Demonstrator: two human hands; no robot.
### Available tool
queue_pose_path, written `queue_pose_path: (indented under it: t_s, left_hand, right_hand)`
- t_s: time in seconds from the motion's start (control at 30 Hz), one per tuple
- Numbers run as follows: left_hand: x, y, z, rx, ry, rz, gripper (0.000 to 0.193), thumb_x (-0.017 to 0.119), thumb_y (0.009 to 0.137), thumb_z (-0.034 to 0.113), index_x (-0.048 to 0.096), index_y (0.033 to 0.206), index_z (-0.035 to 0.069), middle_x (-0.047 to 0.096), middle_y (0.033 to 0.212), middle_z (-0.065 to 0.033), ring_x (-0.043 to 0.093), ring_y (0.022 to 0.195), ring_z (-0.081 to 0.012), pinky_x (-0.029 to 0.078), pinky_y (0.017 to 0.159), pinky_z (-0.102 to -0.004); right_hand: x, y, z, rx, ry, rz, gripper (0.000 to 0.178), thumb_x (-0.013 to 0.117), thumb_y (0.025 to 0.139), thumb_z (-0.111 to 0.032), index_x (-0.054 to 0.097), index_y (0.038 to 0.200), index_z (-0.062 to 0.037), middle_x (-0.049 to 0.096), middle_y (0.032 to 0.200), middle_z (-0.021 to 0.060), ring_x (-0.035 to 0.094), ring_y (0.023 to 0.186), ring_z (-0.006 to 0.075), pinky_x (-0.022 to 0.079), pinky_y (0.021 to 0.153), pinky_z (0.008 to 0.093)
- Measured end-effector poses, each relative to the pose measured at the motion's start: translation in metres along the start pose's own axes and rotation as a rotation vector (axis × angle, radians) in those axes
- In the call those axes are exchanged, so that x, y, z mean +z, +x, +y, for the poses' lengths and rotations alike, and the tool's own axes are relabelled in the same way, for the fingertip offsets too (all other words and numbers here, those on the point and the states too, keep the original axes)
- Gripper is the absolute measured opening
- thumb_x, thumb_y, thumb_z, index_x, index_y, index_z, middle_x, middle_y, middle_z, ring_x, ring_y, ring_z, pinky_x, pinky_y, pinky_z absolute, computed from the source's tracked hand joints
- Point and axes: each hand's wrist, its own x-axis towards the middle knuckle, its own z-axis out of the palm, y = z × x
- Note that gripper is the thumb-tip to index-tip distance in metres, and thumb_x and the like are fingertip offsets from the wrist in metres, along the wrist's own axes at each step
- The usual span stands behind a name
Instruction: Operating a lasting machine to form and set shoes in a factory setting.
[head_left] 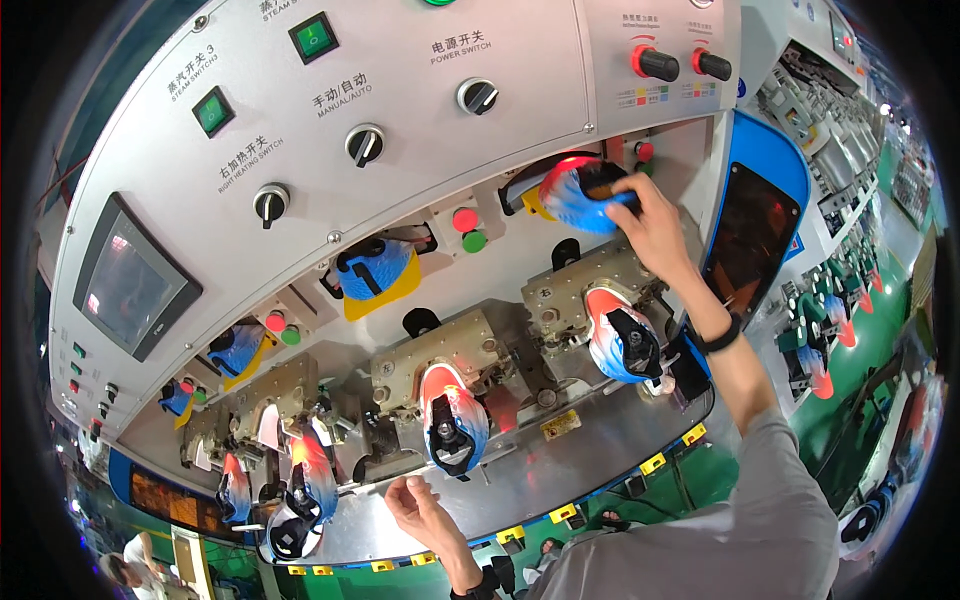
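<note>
At the upper right, my right hand [648, 218] grips the opening of a blue and red shoe upper [580, 205]. That upper sits against a yellow-edged station on the machine's upper row and is slightly blurred. Below it, a red, white and blue shoe upper [618, 335] is mounted toe-up on a lower metal station. My left hand [425, 515] hovers over the front metal ledge, holding nothing, its fingers loosely curled and apart. Just above it, another red and blue shoe upper [452, 420] is fitted on the middle lower station.
A blue upper [375, 270] covers the middle upper form, beside red and green buttons [465, 219]. More uppers [310, 480] occupy stations at left. The grey control panel [400, 85] with knobs and a screen [133, 278] overhangs everything. Yellow blocks [652, 464] line the front edge.
</note>
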Motion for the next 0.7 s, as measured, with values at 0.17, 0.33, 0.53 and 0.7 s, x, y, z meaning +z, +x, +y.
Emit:
queue_pose_path:
  t_s: [0.17, 0.33, 0.53, 0.7]
  left_hand:
    - [-0.002, 0.008, -0.048, -0.233, 0.109, -0.003, 0.069, 0.064, 0.091, 0.046, 0.043, 0.127, -0.008, 0.057, 0.113, -0.0179, 0.057, 0.095, -0.0227, 0.05, 0.079, -0.0352]
    - [0.008, 0.006, -0.06, -0.448, -0.074, -0.137, 0.072, 0.062, 0.089, 0.054, 0.049, 0.124, -0.007, 0.06, 0.109, -0.0164, 0.063, 0.093, -0.0255, 0.06, 0.071, -0.0404]
    - [0.023, 0.005, -0.051, -0.577, -0.225, -0.247, 0.067, 0.061, 0.09, 0.053, 0.051, 0.12, -0.007, 0.064, 0.1, -0.0144, 0.064, 0.087, -0.0239, 0.06, 0.07, -0.041]
    - [0.022, 0.007, -0.057, -0.628, -0.414, -0.237, 0.056, 0.06, 0.093, 0.046, 0.054, 0.119, -0.003, 0.065, 0.1, -0.0136, 0.062, 0.08, -0.022, 0.057, 0.074, -0.0402]
  right_hand:
    - [0.066, 0.058, 0.064, -0.015, -0.152, -0.013, 0.032, 0.069, 0.083, -0.021, 0.057, 0.109, -0.0062, 0.064, 0.104, 0.0153, 0.064, 0.091, 0.0365, 0.051, 0.077, 0.041]
    - [0.08, 0.06, 0.08, -0.084, -0.209, 0.022, 0.037, 0.069, 0.084, -0.02, 0.056, 0.118, -0.0109, 0.065, 0.098, 0.014, 0.063, 0.07, 0.0236, 0.051, 0.069, 0.0353]
    - [0.054, 0.044, 0.133, -0.032, 0.324, 0.357, 0.034, 0.063, 0.092, -0.03, 0.059, 0.113, -0.0041, 0.061, 0.08, 0.0038, 0.054, 0.06, 0.0105, 0.046, 0.054, 0.028]
    - [0.038, 0.04, 0.188, 0.705, 0.566, 0.144, 0.033, 0.059, 0.095, -0.037, 0.062, 0.083, -0.0058, 0.056, 0.069, 0.0001, 0.048, 0.049, 0.0096, 0.037, 0.042, 0.0271]
